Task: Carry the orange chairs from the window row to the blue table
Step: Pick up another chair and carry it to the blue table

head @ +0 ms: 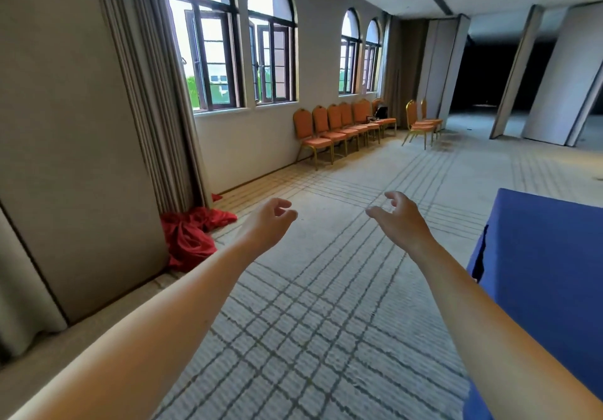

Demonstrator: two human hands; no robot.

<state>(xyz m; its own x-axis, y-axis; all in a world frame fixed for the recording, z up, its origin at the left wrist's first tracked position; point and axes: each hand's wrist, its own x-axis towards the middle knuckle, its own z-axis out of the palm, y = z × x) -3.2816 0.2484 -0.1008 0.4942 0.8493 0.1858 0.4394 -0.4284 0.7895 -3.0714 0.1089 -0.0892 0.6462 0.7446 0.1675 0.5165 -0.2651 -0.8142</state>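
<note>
Since the left hand and the right hand both reach out in front, loosely curled and holding nothing, the step in hand looks like the walk over to fetch a chair. The orange chairs stand in a row under the windows, at about twelve to one o'clock and well apart from the person. None is at the blue table, whose corner sits close by at three to four o'clock.

The nearest chair in the row is the sensible first pick. Take the top of its back in one hand and the seat edge in the other, and lift it so the legs clear the carpet. A dark bag rests on a chair far along the row, so that one is best left for later.

The carpet between here and the row lies open. A red cloth is heaped at nine o'clock by the curtain, off the straight path. On the way back, mind the table's draped corner.
</note>
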